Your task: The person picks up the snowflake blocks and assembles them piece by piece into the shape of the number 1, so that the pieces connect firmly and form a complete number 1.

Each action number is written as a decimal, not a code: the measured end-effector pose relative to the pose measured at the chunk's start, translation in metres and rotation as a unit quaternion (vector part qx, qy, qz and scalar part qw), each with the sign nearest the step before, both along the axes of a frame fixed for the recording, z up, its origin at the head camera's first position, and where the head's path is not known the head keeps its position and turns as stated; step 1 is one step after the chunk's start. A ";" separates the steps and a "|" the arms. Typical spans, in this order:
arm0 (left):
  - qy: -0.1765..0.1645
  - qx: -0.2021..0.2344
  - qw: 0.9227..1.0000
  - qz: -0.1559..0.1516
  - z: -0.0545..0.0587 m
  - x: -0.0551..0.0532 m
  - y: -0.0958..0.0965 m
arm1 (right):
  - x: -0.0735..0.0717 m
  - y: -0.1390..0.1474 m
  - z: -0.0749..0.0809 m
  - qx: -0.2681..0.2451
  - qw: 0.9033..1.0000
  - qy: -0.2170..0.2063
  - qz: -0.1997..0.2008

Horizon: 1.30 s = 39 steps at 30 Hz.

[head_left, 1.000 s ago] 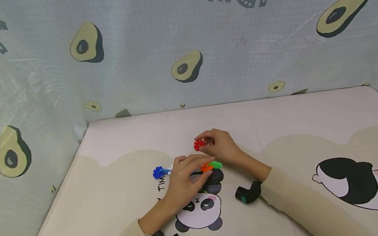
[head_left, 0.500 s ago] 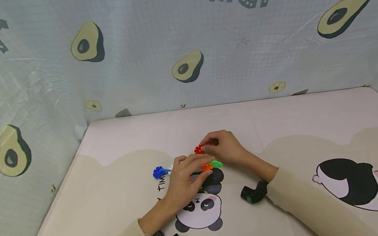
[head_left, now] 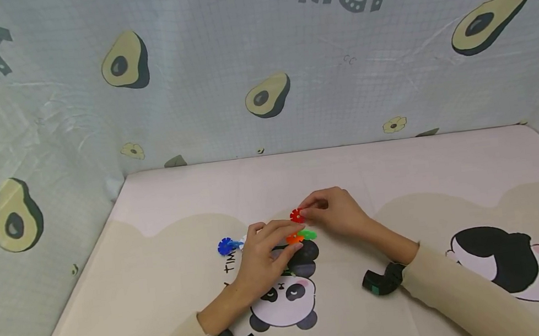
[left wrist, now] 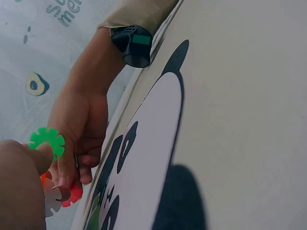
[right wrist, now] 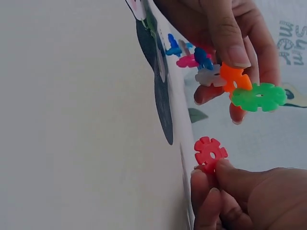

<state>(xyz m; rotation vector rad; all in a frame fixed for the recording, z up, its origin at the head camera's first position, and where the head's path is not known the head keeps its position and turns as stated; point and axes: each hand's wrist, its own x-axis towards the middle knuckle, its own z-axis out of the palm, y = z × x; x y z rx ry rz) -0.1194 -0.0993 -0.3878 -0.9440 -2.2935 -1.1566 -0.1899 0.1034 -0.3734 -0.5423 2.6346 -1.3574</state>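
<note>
Between the thumb and fingers of my left hand point(head_left: 265, 254) is a chain of interlocked plastic snowflake discs. Its orange disc point(right wrist: 234, 78) sits at the thumb, and a green disc point(right wrist: 259, 97) forms the right end. White point(right wrist: 210, 76), pink point(right wrist: 187, 61) and blue discs point(head_left: 226, 246) run out to the left; the hand covers the chain's middle in the head view. My right hand point(head_left: 338, 213) pinches a single red snowflake disc point(right wrist: 211, 153) by its edge. That disc is apart from the chain, just beyond the orange and green end in the head view.
A patterned cloth point(head_left: 165, 302) with a printed panda covers the table under both hands. Behind it hangs a pale curtain point(head_left: 196, 49) printed with avocados. Each wrist wears a black camera mount, such as the right one point(head_left: 383, 280).
My right hand has drawn back toward the right and slightly nearer, its red disc first shifting down a little, then right. The left hand and the chain have stayed almost still.
</note>
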 end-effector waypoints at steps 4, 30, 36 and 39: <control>0.001 0.000 1.000 -0.002 0.000 0.000 0.001 | 0.003 0.009 0.002 -0.042 0.998 -0.042 0.000; -0.004 0.000 1.000 0.004 -0.001 -0.001 0.000 | 0.036 0.041 0.014 -0.090 0.990 -0.112 0.004; -0.014 0.002 1.000 0.006 -0.001 -0.001 0.000 | 0.041 0.043 0.016 -0.126 0.982 -0.138 -0.003; -0.014 0.002 1.000 0.004 -0.001 0.000 0.000 | 0.042 0.043 0.016 -0.147 0.978 -0.150 -0.007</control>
